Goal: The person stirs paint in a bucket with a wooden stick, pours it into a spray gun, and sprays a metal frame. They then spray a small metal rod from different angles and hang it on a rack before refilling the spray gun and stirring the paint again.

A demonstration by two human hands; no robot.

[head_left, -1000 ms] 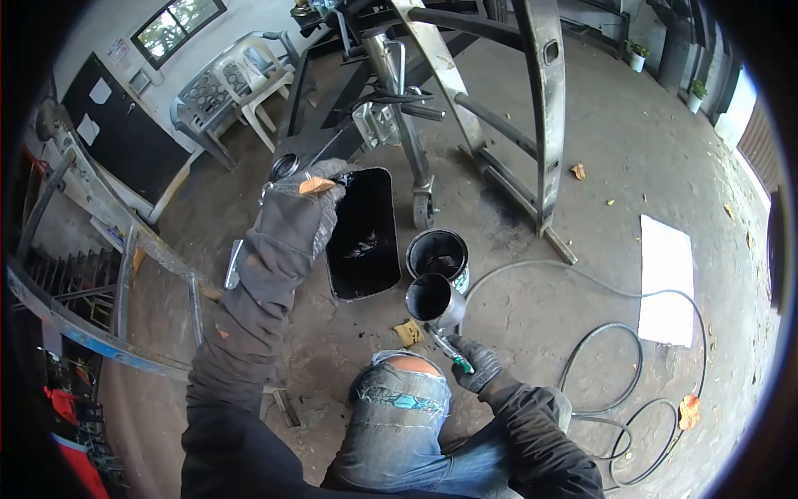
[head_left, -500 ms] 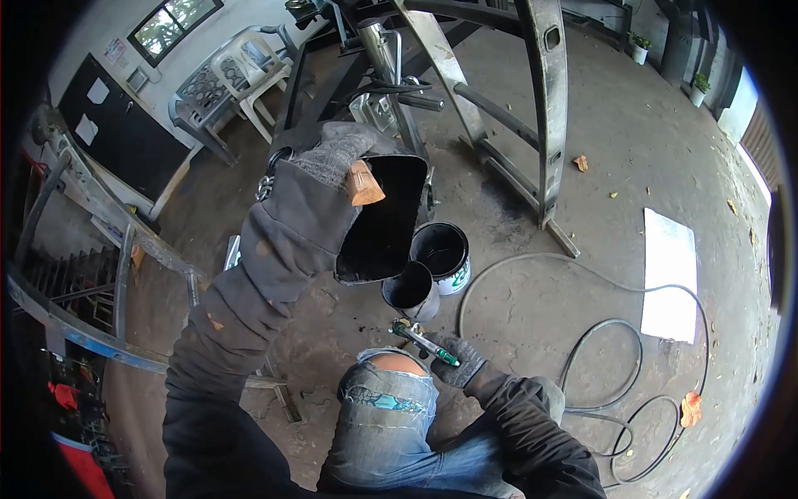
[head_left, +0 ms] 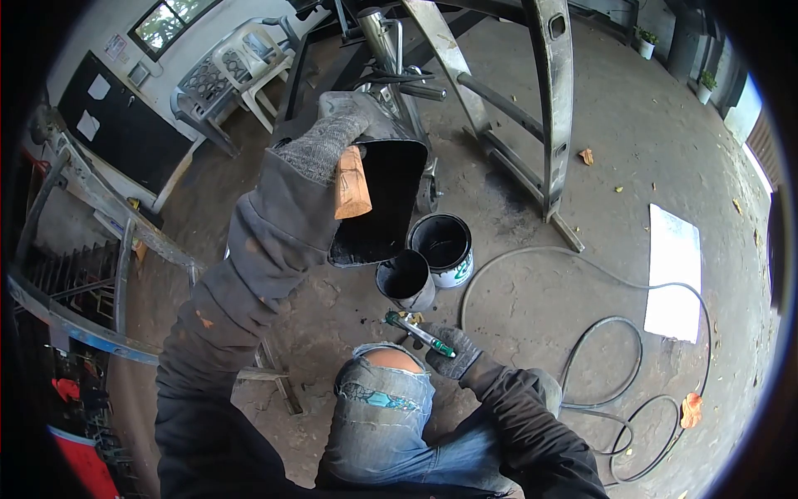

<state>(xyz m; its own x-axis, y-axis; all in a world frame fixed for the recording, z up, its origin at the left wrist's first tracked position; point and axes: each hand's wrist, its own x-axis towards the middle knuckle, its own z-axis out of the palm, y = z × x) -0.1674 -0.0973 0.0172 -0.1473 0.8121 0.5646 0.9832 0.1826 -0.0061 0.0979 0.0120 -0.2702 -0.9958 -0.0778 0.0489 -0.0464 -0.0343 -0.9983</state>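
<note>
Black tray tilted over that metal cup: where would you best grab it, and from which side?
By the rim of its raised short end, coming from the left, as the left hand does. The black tray slopes down toward the metal cup of the spray gun in the right hand, so that end is clear of the pouring corner.

left hand (head_left: 320,158) high, right hand (head_left: 450,351) low

L hand (head_left: 320,154): grey knit glove, ribbed texture; tan-orange piece at thumb.
R hand (head_left: 453,353): dk grey knit glove, soiled.
L sleeve (head_left: 241,291): dk grey fabric, creased; few orange-brown specks.
R sleeve (head_left: 532,424): black/dk grey, creased.
Jeans (head_left: 391,441): blue denim, faded; torn open at knee (head_left: 386,359), frayed edges; teal patch just near of tear.
</note>
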